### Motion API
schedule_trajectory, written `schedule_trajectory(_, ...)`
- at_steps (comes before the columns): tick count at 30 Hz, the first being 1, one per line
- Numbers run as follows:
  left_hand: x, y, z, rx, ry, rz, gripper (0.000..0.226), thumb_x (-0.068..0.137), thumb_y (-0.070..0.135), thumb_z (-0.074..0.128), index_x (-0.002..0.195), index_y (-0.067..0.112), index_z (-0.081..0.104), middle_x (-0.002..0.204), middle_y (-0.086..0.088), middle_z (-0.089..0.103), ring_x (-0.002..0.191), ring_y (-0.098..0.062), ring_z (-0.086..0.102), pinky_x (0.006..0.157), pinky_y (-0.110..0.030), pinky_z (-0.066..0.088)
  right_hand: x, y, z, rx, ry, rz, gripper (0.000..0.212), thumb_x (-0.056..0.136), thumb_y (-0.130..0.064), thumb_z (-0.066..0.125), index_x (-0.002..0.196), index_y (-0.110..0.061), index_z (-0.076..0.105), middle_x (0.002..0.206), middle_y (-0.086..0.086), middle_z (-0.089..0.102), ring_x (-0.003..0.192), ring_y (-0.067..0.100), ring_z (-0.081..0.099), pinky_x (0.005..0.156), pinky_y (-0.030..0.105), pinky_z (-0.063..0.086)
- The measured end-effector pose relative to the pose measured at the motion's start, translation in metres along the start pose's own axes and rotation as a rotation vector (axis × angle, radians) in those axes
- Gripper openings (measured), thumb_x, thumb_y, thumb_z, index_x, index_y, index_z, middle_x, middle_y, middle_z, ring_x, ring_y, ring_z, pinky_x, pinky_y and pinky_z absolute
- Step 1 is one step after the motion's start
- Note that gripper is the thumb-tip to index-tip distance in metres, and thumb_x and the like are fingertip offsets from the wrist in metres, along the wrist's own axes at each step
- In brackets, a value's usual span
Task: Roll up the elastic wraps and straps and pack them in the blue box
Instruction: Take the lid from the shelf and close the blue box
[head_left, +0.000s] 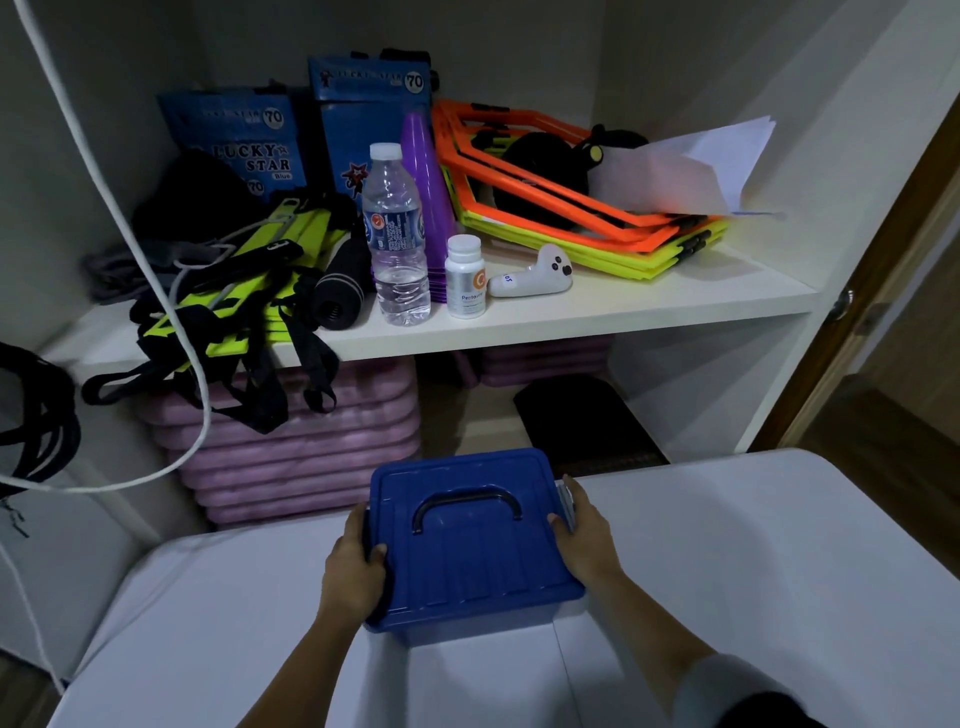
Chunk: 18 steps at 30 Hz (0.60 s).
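The blue box (470, 551) with its lid on and a dark handle on top sits at the far edge of a white table (753, 561). My left hand (356, 561) grips its left side, thumb on the lid. My right hand (584, 530) grips its right side near the latch. Black straps (260, 374) tangled with a yellow-green agility ladder hang over the left end of the white shelf (571, 312). A dark rolled wrap (340, 291) lies beside them on the shelf.
On the shelf stand a water bottle (396, 234), a white pill bottle (466, 275), purple cones (423, 182), blue bags (244, 145), orange and yellow hexagon rings (571, 197) and a white handheld device (535, 273). Pink mats (301, 457) are stacked below. A white cord (156, 291) hangs at left.
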<state>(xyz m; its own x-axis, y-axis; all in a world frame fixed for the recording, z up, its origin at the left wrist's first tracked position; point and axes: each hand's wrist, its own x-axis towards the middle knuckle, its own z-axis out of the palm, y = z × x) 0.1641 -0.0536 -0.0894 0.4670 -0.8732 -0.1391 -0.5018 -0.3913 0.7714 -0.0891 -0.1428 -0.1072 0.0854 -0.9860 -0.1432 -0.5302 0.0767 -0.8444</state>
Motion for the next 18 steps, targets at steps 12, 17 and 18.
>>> schedule_trajectory(12, -0.014, 0.009, 0.002, -0.017, 0.168, -0.026, 0.045, 0.088, 0.005, 0.056, 0.132, 0.013, 0.050, 0.114, -0.015, 0.065, 0.094, -0.034, 0.061, 0.091, -0.040, 0.049, 0.002, 0.000, 0.006, 0.216, 0.243, 0.082, 0.031, 0.097, -0.022, 0.049, 0.125, -0.014, 0.057, 0.128, 0.008, 0.057, 0.112, 0.024, 0.056, 0.093, 0.031, 0.047)
schedule_trajectory(17, -0.013, 0.012, 0.001, -0.175, 0.185, -0.140, 0.039, 0.094, 0.017, 0.052, 0.133, 0.016, 0.051, 0.119, -0.015, 0.064, 0.094, -0.030, 0.061, 0.097, -0.041, 0.045, 0.010, -0.002, 0.005, 0.457, 0.228, 0.242, 0.024, 0.093, -0.012, 0.052, 0.109, -0.019, 0.069, 0.102, 0.007, 0.069, 0.092, 0.025, 0.062, 0.086, 0.034, 0.052)
schedule_trajectory(18, -0.011, 0.013, 0.000, -0.218, 0.201, -0.172, 0.036, 0.095, 0.018, 0.050, 0.130, 0.016, 0.054, 0.119, -0.015, 0.064, 0.093, -0.028, 0.059, 0.098, -0.040, 0.045, 0.012, -0.003, 0.004, 0.505, 0.204, 0.281, 0.022, 0.092, -0.013, 0.055, 0.105, -0.023, 0.069, 0.096, 0.008, 0.070, 0.090, 0.026, 0.063, 0.085, 0.037, 0.054)
